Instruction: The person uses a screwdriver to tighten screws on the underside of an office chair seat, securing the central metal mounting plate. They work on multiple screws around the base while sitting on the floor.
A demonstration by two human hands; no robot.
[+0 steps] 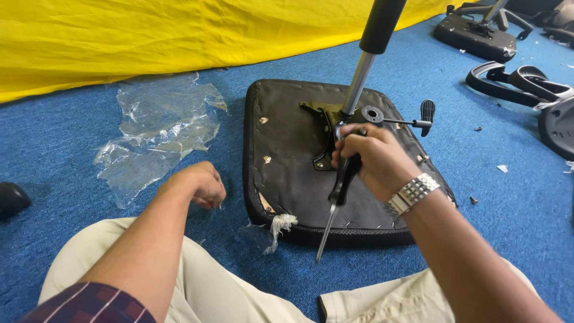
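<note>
The right hand (373,157) grips a screwdriver (338,197) over the upturned seat (287,149); the left hand (203,182), a closed empty fist, rests on the carpet (72,149). The tip likely must turn down next.

A makeshift furniture-assembly workshop: an upturned chair seat (299,161) lies on blue carpet (72,155), chair armrests (517,84) at two o'clock, plastic wrapping (158,128) at ten, yellow tarpaulin (149,36) behind.
</note>
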